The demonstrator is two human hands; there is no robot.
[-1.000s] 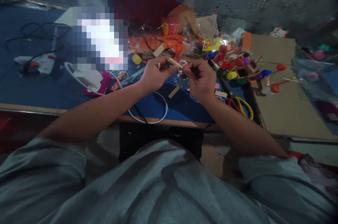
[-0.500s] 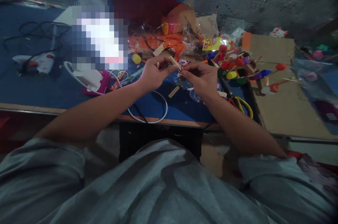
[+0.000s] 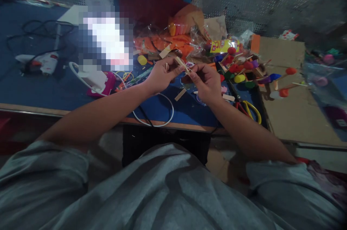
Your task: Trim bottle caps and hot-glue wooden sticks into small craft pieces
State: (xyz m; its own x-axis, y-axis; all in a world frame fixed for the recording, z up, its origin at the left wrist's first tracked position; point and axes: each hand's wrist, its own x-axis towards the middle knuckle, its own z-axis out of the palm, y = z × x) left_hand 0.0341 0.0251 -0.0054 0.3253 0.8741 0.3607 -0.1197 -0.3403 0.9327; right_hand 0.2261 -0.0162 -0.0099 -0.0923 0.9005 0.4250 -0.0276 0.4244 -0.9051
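Between my two hands, above the middle of the blue table [image 3: 189, 116], is a short pale wooden stick [image 3: 180, 63], slanting down to the right. My left hand [image 3: 162, 74] pinches its side with thumb and forefinger. At the stick's lower right end, the thumb and forefinger of my right hand [image 3: 207, 82] close on it. Another pale piece [image 3: 166, 66] shows between the fingers of my left hand, partly hidden. Below the hands, some short wooden sticks [image 3: 180, 94] lie side by side on the table.
Scissors [image 3: 252, 111] with yellow and red handles lie right of my right hand. Colourful stick pieces [image 3: 240, 66] crowd a box near the cardboard [image 3: 300, 114]. At left are a glue gun [image 3: 45, 63], a magenta power block [image 3: 110, 82] and a looped white cable [image 3: 172, 114].
The view has shifted slightly, so the table things appear a little to the right. Both hands keep their hold on the wooden stick, with the fingers only slightly moved.
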